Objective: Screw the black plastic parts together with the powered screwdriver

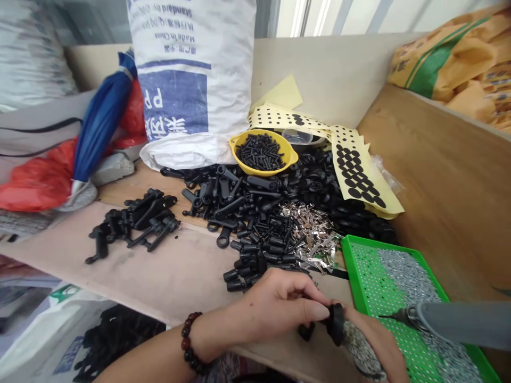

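My left hand (275,306), with a beaded bracelet on the wrist, pinches a small black plastic part (336,325) between thumb and fingers. My right hand (379,340) is closed about the same part from the other side, most of its fingers hidden. A grey speckled wrap (361,351) covers what looks like its thumb. Just right of it, a grey electric screwdriver (451,322) points its thin bit left over a green tray (351,266) of small silver screws. Beyond my left hand lie black ribbed plastic pieces (255,260) and a heap of thin metal clips (311,234).
A yellow basket (293,158) holds black screw-like pieces. Black handle-shaped parts (147,215) lie in a pile at left. Yellow sheets (389,205) carry black round stickers. A white sack (227,69) stands behind, beside a blue umbrella (101,114). A wooden panel (447,175) borders the right.
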Tool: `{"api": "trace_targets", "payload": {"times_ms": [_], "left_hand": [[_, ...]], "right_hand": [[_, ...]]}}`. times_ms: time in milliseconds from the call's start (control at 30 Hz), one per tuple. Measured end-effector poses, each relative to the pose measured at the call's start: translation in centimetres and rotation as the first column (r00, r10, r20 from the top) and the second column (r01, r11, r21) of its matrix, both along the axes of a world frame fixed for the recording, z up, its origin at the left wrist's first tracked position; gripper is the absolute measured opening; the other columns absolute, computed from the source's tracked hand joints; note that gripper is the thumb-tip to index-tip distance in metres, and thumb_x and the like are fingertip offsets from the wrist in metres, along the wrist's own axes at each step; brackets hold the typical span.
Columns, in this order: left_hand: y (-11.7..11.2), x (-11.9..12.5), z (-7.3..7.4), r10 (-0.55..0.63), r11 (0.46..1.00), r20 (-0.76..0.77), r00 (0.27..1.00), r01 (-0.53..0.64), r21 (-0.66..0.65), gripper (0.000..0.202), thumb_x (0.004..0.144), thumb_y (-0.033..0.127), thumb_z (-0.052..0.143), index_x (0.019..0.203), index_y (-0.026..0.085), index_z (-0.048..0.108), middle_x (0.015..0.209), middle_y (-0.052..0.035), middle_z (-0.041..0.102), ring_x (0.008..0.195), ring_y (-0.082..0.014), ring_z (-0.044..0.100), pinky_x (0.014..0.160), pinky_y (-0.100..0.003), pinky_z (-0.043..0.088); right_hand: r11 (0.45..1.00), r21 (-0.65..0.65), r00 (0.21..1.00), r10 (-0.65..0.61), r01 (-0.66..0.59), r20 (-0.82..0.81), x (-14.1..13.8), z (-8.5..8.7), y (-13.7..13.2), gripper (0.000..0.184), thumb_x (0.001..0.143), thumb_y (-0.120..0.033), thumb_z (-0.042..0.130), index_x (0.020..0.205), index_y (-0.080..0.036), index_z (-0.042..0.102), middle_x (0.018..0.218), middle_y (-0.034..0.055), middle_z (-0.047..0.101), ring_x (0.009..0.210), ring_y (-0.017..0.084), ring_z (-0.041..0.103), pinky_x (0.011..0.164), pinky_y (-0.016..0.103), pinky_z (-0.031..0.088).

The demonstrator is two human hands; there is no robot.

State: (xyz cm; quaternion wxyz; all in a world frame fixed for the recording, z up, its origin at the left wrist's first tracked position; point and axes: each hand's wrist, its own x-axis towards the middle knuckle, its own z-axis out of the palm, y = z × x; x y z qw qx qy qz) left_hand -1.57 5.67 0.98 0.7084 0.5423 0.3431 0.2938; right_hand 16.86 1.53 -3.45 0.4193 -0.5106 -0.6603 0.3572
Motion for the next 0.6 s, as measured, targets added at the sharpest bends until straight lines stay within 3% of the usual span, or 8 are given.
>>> {"api": "trace_targets", "payload": {"times_ms": [100, 167, 233, 300, 367, 433, 533, 600], "left_hand": [[-0.3, 0.0, 0.1, 0.035, 0.946, -0.124, 0.992, 0.007, 0.324, 0.021, 0.084, 0.031, 0.059, 0.082, 0.014, 0.071, 0.073, -0.0044, 0.067, 0.068, -0.0142, 0.059, 0.064, -0.023, 0.043], [-0.4, -0.1, 0.3, 0.044, 0.894, -0.159, 0.986, 0.033, 0.448, 0.021, 0.088, 0.027, 0.055, 0.087, 0.013, 0.072, 0.082, -0.0078, 0.07, 0.076, -0.0166, 0.063, 0.072, -0.024, 0.045], [-0.6, 0.0, 0.5, 0.058, 0.898, -0.146, 0.988, 0.012, 0.441, 0.021, 0.089, 0.028, 0.056, 0.09, 0.013, 0.071, 0.084, -0.0082, 0.071, 0.076, -0.0167, 0.064, 0.072, -0.023, 0.046], [-0.7, 0.1, 0.3, 0.076, 0.949, -0.092, 0.993, -0.044, 0.313, 0.022, 0.084, 0.033, 0.062, 0.095, 0.015, 0.07, 0.079, -0.0056, 0.07, 0.069, -0.0156, 0.063, 0.064, -0.022, 0.046], [-0.9, 0.3, -0.2, 0.084, 0.987, -0.002, 0.997, -0.082, 0.138, 0.034, 0.077, 0.038, 0.069, 0.103, 0.015, 0.067, 0.075, -0.0039, 0.068, 0.063, -0.0151, 0.06, 0.059, -0.022, 0.044], [-1.0, 0.4, -0.7, 0.104, 0.993, 0.042, 0.994, -0.106, 0.049, 0.041, 0.073, 0.041, 0.07, 0.104, 0.014, 0.066, 0.073, -0.0043, 0.067, 0.06, -0.0147, 0.057, 0.055, -0.023, 0.042], [-1.1, 0.4, -0.7, 0.138, 0.985, -0.049, 0.989, -0.132, 0.113, 0.031, 0.08, 0.039, 0.062, 0.092, 0.012, 0.069, 0.067, -0.0052, 0.064, 0.057, -0.0146, 0.055, 0.052, -0.023, 0.039], [-0.9, 0.2, -0.2, 0.136, 0.949, -0.118, 0.984, -0.096, 0.299, 0.026, 0.085, 0.034, 0.057, 0.091, 0.012, 0.069, 0.068, -0.0057, 0.064, 0.06, -0.0157, 0.056, 0.056, -0.024, 0.041]], "right_hand": [[0.995, -0.102, 0.999, 0.009, -0.012, -0.032, -0.2, -0.8, -0.1, 0.031, 0.077, -0.031, 0.06, 0.048, -0.022, 0.052, 0.046, -0.0013, 0.055, 0.042, 0.017, 0.055, 0.036, 0.021, 0.042], [0.992, -0.121, 0.996, -0.043, 0.032, -0.084, -0.4, -1.4, -0.3, 0.03, 0.073, -0.027, 0.063, 0.047, -0.022, 0.051, 0.043, -0.002, 0.051, 0.039, 0.015, 0.05, 0.032, 0.021, 0.039], [0.98, -0.158, 0.971, -0.147, 0.118, -0.19, -0.8, -1.8, -0.6, 0.026, 0.071, -0.027, 0.065, 0.048, -0.022, 0.054, 0.043, -0.002, 0.049, 0.038, 0.015, 0.047, 0.031, 0.022, 0.037], [0.963, -0.205, 0.929, -0.229, 0.174, -0.289, -1.3, -2.1, -0.9, 0.022, 0.072, -0.031, 0.066, 0.054, -0.022, 0.058, 0.047, -0.0012, 0.052, 0.04, 0.016, 0.047, 0.033, 0.024, 0.039], [0.954, -0.252, 0.902, -0.247, 0.162, -0.353, -1.7, -2.2, -1.1, 0.021, 0.077, -0.037, 0.063, 0.063, -0.022, 0.062, 0.053, 0.0002, 0.057, 0.044, 0.017, 0.051, 0.037, 0.026, 0.043], [0.944, -0.307, 0.872, -0.25, 0.122, -0.42, -2.0, -2.2, -1.2, 0.021, 0.078, -0.041, 0.064, 0.071, -0.022, 0.066, 0.061, 0.0021, 0.062, 0.051, 0.019, 0.055, 0.044, 0.028, 0.048], [0.926, -0.369, 0.827, -0.265, 0.076, -0.495, -2.3, -1.8, -1.1, 0.023, 0.073, -0.043, 0.07, 0.069, -0.021, 0.067, 0.064, 0.0043, 0.064, 0.056, 0.02, 0.057, 0.049, 0.031, 0.05], [0.92, -0.388, 0.79, -0.276, 0.053, -0.547, -2.7, -1.2, -0.9, 0.029, 0.07, -0.047, 0.071, 0.062, -0.021, 0.063, 0.056, 0.0033, 0.059, 0.05, 0.019, 0.054, 0.046, 0.03, 0.049]]}}
